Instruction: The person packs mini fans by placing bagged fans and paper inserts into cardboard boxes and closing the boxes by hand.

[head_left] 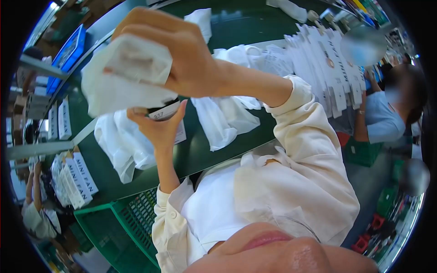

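White pouch (125,75): light, limp, probably slippery; best pinched at a gathered edge. Our right hand (182,50) clamps it above the green table (186,159); our left hand (159,129) grips a labelled box (165,111), white bags (216,123) alongside.

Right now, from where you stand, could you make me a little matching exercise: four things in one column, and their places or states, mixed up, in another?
1. Right hand
2. Left hand
3. Green basket
4. Blue tray

A. below the near edge of the table
B. holding a cloudy white pouch
C. far off, at the upper left of the view
D. around a labelled item

Right pairs: 1-B, 2-D, 3-A, 4-C
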`<action>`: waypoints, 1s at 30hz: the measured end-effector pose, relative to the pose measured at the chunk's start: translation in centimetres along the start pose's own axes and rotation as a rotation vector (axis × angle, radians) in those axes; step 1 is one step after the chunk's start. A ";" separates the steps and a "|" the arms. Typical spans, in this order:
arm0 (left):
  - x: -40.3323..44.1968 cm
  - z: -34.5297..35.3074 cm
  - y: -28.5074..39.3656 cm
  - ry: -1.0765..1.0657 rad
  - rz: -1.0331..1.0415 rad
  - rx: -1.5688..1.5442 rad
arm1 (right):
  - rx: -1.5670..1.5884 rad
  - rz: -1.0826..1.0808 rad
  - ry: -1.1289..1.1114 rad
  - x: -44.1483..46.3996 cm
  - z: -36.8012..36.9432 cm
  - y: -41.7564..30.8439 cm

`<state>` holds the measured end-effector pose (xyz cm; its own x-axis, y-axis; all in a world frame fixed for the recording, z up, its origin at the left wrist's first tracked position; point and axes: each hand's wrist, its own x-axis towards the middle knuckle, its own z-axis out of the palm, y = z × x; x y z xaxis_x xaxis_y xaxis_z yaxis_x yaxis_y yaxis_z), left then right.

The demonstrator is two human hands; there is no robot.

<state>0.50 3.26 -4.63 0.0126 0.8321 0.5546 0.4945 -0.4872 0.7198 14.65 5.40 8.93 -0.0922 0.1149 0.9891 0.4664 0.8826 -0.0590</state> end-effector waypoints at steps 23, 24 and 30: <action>1.3 -0.7 -2.3 0.108 -0.040 -0.164 | -0.372 0.035 -0.416 -3.5 7.6 2.0; 1.7 -1.0 -2.8 0.105 -0.035 -0.166 | -0.377 0.035 -0.413 -3.8 7.5 1.9; 2.3 -1.4 -3.1 0.160 0.206 -0.138 | 0.351 0.847 -0.468 -3.0 5.0 0.1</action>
<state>-2.18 6.33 -5.00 -0.0420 0.6647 0.7459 0.3726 -0.6823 0.6290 10.52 7.41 5.25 -0.2216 0.8613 0.4572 0.2612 0.5041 -0.8232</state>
